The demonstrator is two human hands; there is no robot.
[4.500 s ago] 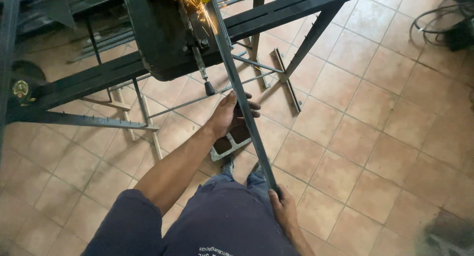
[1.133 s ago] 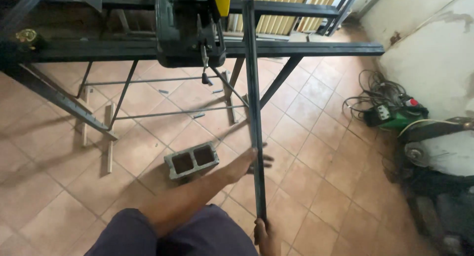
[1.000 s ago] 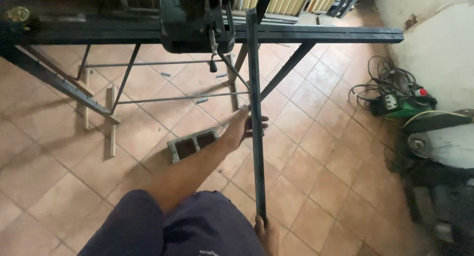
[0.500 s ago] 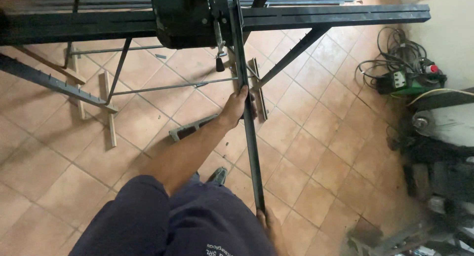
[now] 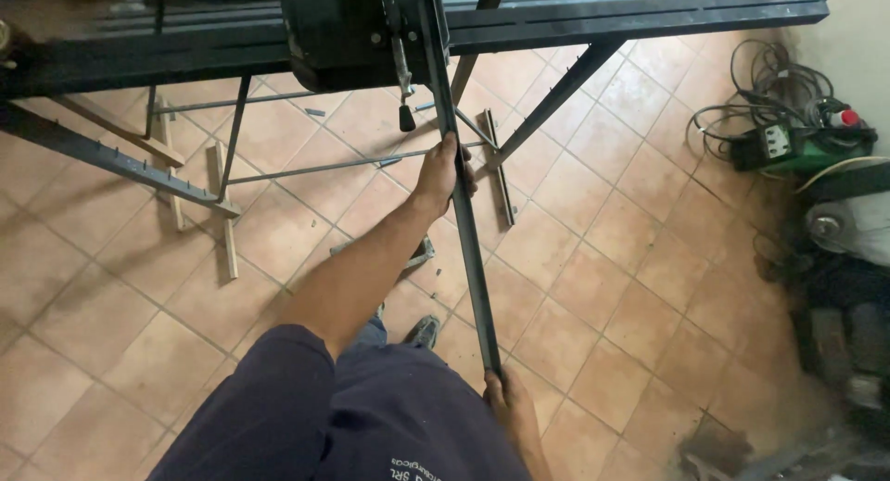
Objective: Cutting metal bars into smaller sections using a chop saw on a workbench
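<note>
A long dark steel bar runs from the black cutting machine on the dark metal bench down toward me. My left hand grips the bar about a third of the way down, just below the machine. Gripping the bar's near end is my right hand, beside my dark blue clothing at the bottom of the view.
The bench stands on thin metal legs and braces over an orange tiled floor. A concrete block lies under my left arm. A green machine with coiled cables and other dark equipment sit at the right.
Sparks flew at the machine earlier; none show now. My left hand has slid up the bar toward the machine, and my view has shifted closer to the bench.
</note>
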